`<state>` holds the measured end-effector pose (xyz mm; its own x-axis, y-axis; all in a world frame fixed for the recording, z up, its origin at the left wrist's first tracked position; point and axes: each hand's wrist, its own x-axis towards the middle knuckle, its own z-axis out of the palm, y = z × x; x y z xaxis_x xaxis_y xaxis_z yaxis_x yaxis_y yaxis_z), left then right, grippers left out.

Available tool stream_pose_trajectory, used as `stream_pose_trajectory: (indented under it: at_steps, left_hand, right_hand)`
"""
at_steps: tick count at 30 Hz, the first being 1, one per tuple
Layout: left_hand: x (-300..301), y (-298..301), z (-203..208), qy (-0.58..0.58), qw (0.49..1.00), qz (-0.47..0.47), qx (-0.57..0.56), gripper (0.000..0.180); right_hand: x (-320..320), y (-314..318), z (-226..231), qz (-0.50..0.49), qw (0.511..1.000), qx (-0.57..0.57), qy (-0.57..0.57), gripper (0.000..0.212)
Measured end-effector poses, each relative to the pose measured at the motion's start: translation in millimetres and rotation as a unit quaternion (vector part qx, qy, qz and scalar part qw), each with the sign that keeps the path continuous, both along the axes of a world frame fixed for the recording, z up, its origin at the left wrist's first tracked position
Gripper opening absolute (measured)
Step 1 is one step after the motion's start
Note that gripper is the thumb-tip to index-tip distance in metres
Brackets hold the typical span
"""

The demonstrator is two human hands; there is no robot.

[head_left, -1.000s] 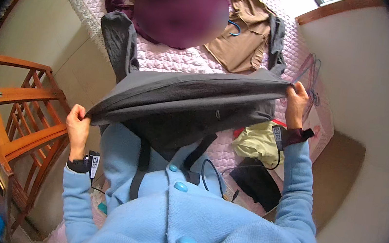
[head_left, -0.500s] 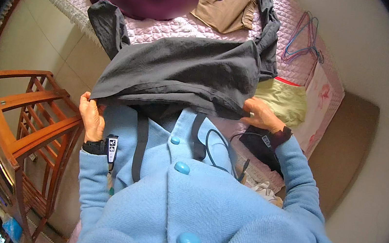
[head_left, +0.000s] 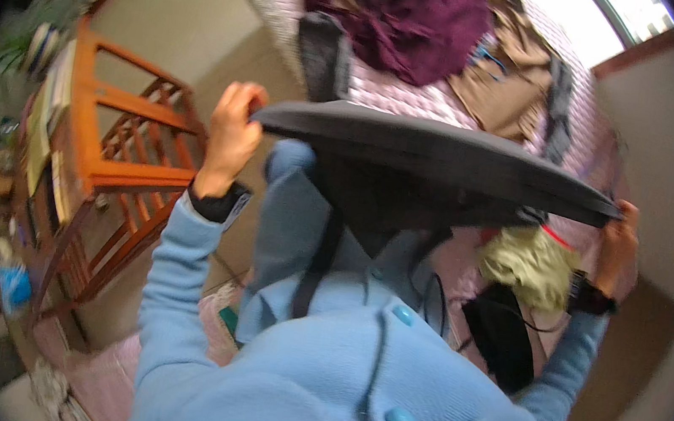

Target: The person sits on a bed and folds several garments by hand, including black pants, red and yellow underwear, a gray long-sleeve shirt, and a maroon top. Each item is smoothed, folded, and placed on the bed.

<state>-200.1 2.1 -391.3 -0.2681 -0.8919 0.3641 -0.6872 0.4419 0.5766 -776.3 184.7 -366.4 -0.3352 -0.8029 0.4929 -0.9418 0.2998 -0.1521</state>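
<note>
A dark grey long-sleeved shirt (head_left: pixel 437 160) is stretched in the air between my hands, in front of my light blue coat. The fingers of my left hand (head_left: pixel 232 133) are closed on its left corner. At its right corner my right hand (head_left: pixel 618 239) grips the edge, lower and farther to the right. One sleeve (head_left: pixel 323 55) hangs past the far side toward the bed; another grey length shows at the far right. A dark fold of the cloth drops toward my chest, and the shirt blurs slightly with motion.
The bed with its pink quilted cover (head_left: pixel 395 95) bears a maroon garment (head_left: pixel 420 30) and brown trousers (head_left: pixel 510 63). Yellow-green cloth (head_left: pixel 530 266) and a black pouch-like item (head_left: pixel 499 334) lie near my right arm. A wooden chair (head_left: pixel 133 175) stands at the left.
Both hands have risen and spread apart, pulling the shirt's edge taut. The shirt has lifted from its draped position in front of me. The whole view has turned and shifted.
</note>
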Motion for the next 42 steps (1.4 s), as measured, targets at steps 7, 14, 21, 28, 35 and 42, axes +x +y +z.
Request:
stream_pose_trajectory:
  at_steps: [7, 14, 21, 28, 35, 42]
  left_hand:
    - [-9, -61, 133, 0.075, 0.993, -0.004, 0.095, 0.018]
    - [15, -65, 199, 0.251, 0.954, -0.08, 0.142, 0.03]
    - [-12, -47, 233, 0.216, 0.973, -0.078, 0.018, 0.031]
    - [5, -40, 244, 0.272, 0.953, -0.11, -0.07, 0.025]
    - [11, -8, 272, 0.251, 0.961, -0.083, 0.084, 0.032]
    - [51, 35, 271, 0.164, 0.977, -0.079, -0.113, 0.035]
  right_hand:
    - [-61, -71, 113, 0.139, 0.946, -0.081, -0.28, 0.027]
    - [-52, -57, 150, 0.2, 0.828, -0.24, -0.465, 0.031]
    - [-35, -39, 185, 0.257, 0.808, -0.372, -0.378, 0.035]
    - [-54, -22, 203, 0.299, 0.749, -0.421, -0.414, 0.03]
    - [-42, -12, 206, 0.241, 0.755, -0.353, -0.497, 0.032]
    - [-58, 43, 224, 0.273, 0.716, -0.393, -0.509, 0.034]
